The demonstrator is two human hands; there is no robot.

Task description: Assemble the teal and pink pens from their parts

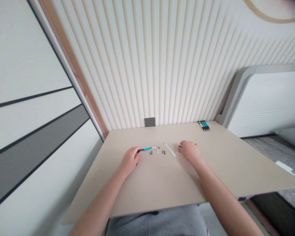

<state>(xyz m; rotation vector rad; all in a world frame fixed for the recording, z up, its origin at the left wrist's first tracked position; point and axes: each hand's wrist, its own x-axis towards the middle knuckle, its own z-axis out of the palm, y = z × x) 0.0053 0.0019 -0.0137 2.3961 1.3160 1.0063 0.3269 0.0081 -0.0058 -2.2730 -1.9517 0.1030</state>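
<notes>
My left hand (133, 156) is closed around the black end of a blue pen barrel (147, 149), which points right with a thin white tube sticking out of its tip. My right hand (189, 150) rests low at the tabletop with its fingers curled. A small black part (180, 146) shows at its fingertips; its exact kind is too small to tell. Between the hands lie thin white rods (169, 149), side by side and slanted. Small springs or metal bits (151, 152), small clear pieces (158, 151) and little dark grey pieces (163, 152) are scattered near the pen tip.
Several blue, black and white pens (204, 126) lie in a row at the back right of the beige table (152, 190). Behind it are a ribbed white wall and a grey socket (149, 122). A white cabinet (27, 131) stands left, a bed headboard (267, 95) right.
</notes>
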